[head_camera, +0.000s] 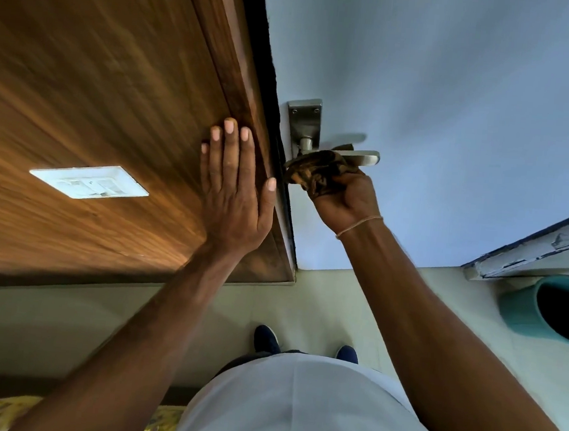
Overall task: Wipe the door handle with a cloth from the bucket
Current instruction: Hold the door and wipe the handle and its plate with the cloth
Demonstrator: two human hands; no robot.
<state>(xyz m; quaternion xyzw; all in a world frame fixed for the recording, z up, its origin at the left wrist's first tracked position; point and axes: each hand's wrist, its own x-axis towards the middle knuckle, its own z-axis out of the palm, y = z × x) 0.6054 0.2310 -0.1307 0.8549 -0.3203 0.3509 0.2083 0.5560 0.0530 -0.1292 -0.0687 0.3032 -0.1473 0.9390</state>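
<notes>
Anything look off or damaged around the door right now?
Only the frame at right: its paint looks chipped and peeling. The handle sits straight, cloth on it in the right hand; left hand flat on wood.

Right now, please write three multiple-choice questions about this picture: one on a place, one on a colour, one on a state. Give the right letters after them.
1. Where is the bucket?
A. On the floor at the right
B. Hanging on the handle
C. In the left hand

2. What colour is the bucket?
A. Red
B. Teal
C. Yellow

3. What is the left hand doing?
A. Gripping the cloth
B. Lying flat and open on the wooden panel
C. Making a fist

Answers: 1 A, it stands on the floor by the wall. 2 B, its wall is teal. 3 B, its fingers are spread on the wood, while the right hand holds the cloth against the door handle.
</notes>
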